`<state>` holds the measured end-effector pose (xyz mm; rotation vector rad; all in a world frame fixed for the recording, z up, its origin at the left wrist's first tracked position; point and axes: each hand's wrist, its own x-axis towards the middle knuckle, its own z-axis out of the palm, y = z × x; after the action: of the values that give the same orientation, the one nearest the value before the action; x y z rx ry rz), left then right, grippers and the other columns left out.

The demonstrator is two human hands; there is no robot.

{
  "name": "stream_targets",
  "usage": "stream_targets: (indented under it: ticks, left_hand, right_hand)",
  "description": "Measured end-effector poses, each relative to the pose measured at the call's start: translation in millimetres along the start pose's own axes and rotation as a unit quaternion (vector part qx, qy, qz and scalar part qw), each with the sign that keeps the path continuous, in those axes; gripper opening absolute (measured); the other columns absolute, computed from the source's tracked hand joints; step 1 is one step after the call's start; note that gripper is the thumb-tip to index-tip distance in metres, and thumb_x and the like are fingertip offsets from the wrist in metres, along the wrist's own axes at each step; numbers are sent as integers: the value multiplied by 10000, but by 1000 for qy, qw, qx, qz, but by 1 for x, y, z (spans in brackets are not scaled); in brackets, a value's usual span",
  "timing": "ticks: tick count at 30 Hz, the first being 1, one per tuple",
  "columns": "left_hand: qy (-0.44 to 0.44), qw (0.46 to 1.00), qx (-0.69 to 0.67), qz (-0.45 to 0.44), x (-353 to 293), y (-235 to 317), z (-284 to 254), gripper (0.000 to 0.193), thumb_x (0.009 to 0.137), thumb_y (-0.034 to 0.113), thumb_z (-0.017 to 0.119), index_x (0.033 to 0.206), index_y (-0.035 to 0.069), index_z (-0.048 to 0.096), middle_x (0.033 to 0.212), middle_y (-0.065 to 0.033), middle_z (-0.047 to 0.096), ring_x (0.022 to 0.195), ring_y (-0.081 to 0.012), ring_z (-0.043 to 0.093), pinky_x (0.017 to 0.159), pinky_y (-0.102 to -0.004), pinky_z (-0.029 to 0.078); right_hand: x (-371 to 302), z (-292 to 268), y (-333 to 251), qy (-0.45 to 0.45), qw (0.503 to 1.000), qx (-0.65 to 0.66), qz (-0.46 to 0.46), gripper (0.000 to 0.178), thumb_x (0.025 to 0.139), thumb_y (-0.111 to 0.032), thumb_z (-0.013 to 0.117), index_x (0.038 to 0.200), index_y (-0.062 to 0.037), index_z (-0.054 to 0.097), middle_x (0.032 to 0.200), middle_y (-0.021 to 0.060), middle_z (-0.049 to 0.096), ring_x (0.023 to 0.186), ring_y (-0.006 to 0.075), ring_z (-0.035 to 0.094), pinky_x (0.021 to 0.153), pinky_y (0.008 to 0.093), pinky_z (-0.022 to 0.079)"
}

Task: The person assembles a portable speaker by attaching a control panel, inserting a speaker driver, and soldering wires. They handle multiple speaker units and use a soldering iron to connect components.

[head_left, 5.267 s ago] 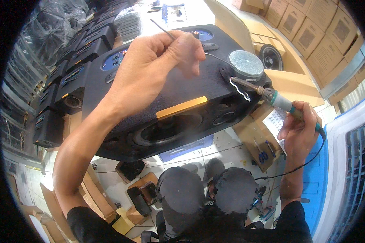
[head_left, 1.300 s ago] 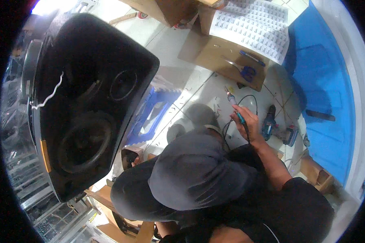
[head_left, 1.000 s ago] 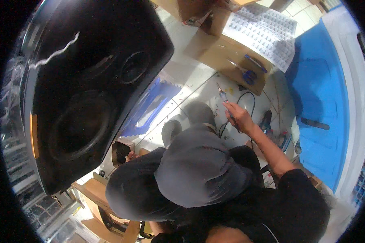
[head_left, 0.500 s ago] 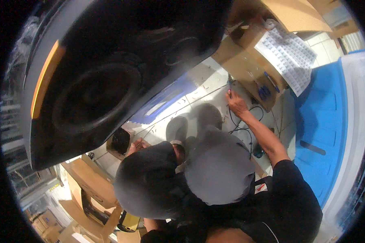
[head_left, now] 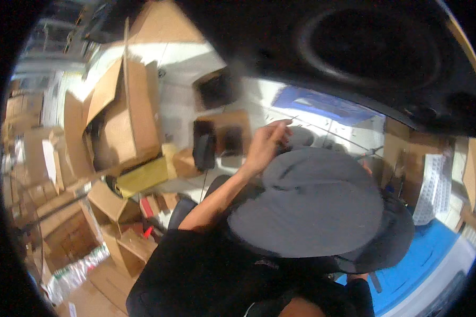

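Observation:
My left hand [head_left: 269, 142] is in front of my bent grey-clad knee [head_left: 312, 206], its fingers loosely bent and apart, with nothing plain between them. Beside it on the tiled floor lie a dark block-like piece [head_left: 203, 145] and a brown cardboard piece [head_left: 241, 121]. Of my right hand [head_left: 366, 167] only a sliver of fingers shows past the far side of the knees; whatever it holds is hidden. A big black loudspeaker-like cabinet [head_left: 322, 79] with round recesses looms over the far side.
A blue-and-white flat sheet [head_left: 322, 103] lies under the cabinet among small dark scraps. Cardboard boxes [head_left: 124, 111] and a yellow item [head_left: 145, 177] crowd the left. On the right are a printed white sheet [head_left: 433, 187], a carton [head_left: 402, 153] and a blue panel [head_left: 423, 264].
The view has swung left, so the cabinet sits farther right. My left hand has come out from behind the knee; my right hand, earlier pinching something thin, is now mostly hidden.

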<state>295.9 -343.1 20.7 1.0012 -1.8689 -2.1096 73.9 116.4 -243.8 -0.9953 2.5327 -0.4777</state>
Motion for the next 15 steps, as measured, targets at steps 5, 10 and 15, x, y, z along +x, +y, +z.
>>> stream_targets:
  ticks: [5,10,15]
  left_hand:
    - [63,976,199,65,-21,-28,-12,314,1029,252,576,1216,22,676,960,-70,707,827,-142,629,748,-272,505]
    - [206,917,325,102,-38,-34,-63,205,984,153,607,949,-1,739,882,-152,733,771,-265,715,700,-343,547]
    - [156,941,284,-96,-7,-49,-126,366,991,300,521,976,2,732,843,-187,715,806,-348,701,748,-458,523]
  right_hand:
    - [-6,-6,3,6,998,9,-68,745,839,-89,627,1529,-95,348,952,162,601,852,294,628,787,408,531]
    - [-8,-27,-36,-13,998,19,-50,666,877,-146,613,1496,-75,378,944,149,603,824,271,620,766,389,526]
    - [-6,-33,-56,-27,998,32,-45,598,915,-202,599,1463,-55,409,937,135,606,796,248,611,746,371,522]
